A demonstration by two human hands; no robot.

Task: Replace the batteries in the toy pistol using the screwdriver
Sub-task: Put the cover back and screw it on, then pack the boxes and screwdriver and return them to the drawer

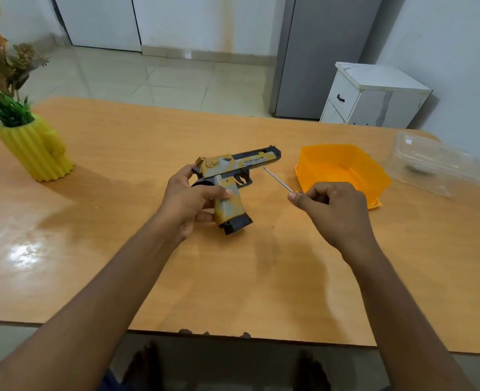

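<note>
Left hand (196,198) grasping the toy pistol (230,184) by the grip, thumb across its near side, muzzle pointing away and to the right, above the table (120,249). Right hand (329,210) pinching the screwdriver (278,180) near its handle, the thin shaft angled up and left, its tip just short of the barrel and apparently not touching it. Beyond the right hand, an orange tray (343,165); farther right, a clear plastic box (436,165). No screw head is discernible here. The step in hand appears to be locating the battery-cover screw: best turn the pistol until the screw faces up, brace it firmly, then seat the tip squarely before twisting
</note>
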